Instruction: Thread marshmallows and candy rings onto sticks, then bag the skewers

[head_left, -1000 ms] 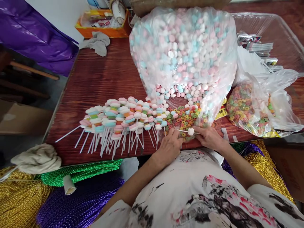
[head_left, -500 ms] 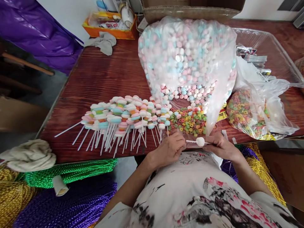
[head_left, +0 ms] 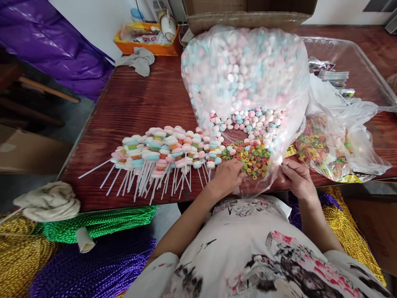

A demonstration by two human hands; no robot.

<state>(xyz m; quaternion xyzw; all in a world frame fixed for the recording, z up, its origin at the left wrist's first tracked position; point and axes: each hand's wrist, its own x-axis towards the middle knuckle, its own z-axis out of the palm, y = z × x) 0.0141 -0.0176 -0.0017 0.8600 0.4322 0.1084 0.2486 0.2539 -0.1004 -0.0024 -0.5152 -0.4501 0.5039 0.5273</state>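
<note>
My right hand [head_left: 297, 177] pinches a white stick, mostly hidden, with a white marshmallow [head_left: 278, 160] at the fingertips. My left hand [head_left: 228, 177] reaches over the near edge of a pile of colourful ring candies [head_left: 253, 159], its fingers and thumb apart at the rings; whether it touches one is hard to see. Behind the rings, loose pink, white and blue marshmallows [head_left: 257, 122] spill from a large clear plastic bag [head_left: 245, 70]. Left of my left hand lies a heap of skewered marshmallows and rings [head_left: 161, 149], white sticks pointing towards me.
On the right sit a bag of ring candies [head_left: 313, 140] and a clear plastic tray [head_left: 362, 58]. An orange box [head_left: 149, 47] and a grey cloth [head_left: 139, 60] lie at the back left. Bead strands [head_left: 102, 223] hang below the table's front edge.
My left hand has left the stick and moved forward to the ring candies. My right hand has moved slightly up and right with the stick and marshmallow. The view has shifted slightly.
</note>
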